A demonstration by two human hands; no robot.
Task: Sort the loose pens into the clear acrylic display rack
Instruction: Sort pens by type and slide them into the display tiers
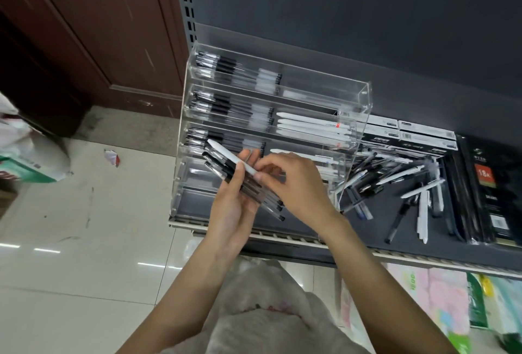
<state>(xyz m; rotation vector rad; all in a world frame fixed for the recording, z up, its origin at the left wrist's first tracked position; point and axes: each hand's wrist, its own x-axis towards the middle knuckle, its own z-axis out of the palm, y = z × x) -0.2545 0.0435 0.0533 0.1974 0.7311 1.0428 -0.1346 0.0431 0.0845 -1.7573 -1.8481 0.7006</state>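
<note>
While a bundle of clear-barrelled black pens lies slanted in front of the clear acrylic tiered display rack, 2 hands meet over it.
The left hand, palm up, grips the bundle, thumb pressed across; the right hand, wrist bent, pinches a slim white pen lying on top. More loose black and white pens lie scattered on the dark shelf right of the rack.

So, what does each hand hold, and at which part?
Left hand grips a bundle of black pens around mid-length. Right hand pinches the white pen at its lower end.
</note>
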